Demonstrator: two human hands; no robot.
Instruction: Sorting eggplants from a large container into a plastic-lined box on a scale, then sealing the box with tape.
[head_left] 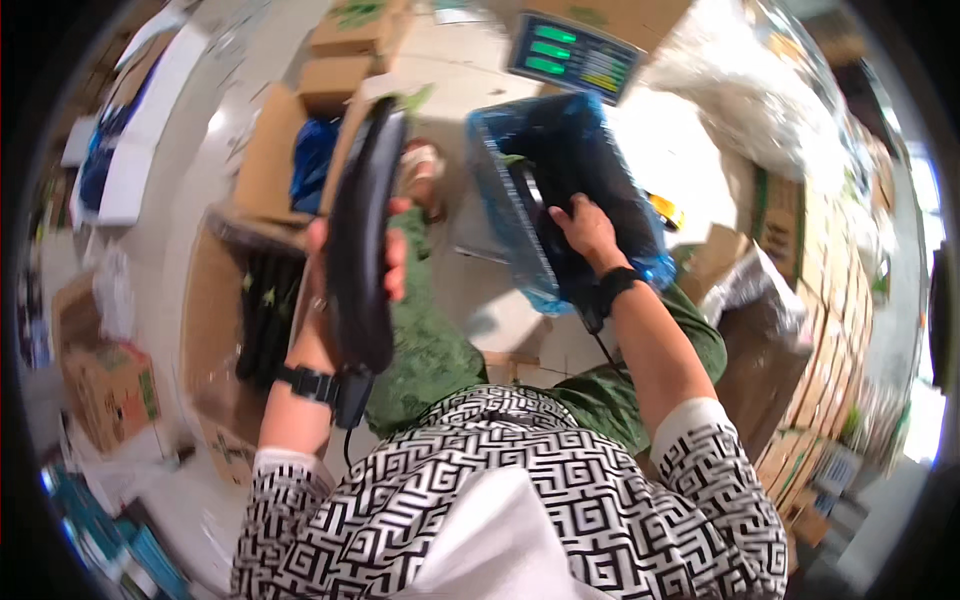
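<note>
Looking down from the head camera, I see my left hand (345, 262) wrapped around a long, dark, flat object (362, 235), fingers closed on its middle so it stands nearly upright in front of my chest; I cannot tell exactly what the object is, only that it is black, smooth and slightly curved. A black watch (310, 383) sits on that wrist. My right hand (588, 232) reaches into a blue plastic bag (500, 210) held open ahead of me, its fingers curled shut on the dark contents (575, 150) inside, near the bag's near edge; what exactly those fingers pinch is hidden by the bag's folds. A black strap (613, 284) circles the right wrist. The bag hangs over my knees, which are covered in green trousers (430, 350), and just beyond it sits a scale display (572, 55) with green lit rows. To the left, on the floor, an open cardboard box (215, 300) holds dark long items (262, 310) with small green bits among them. More cardboard boxes (820, 330) are stacked along the right side, and a white sack (750, 100) lies beyond the bag toward the upper right.
</note>
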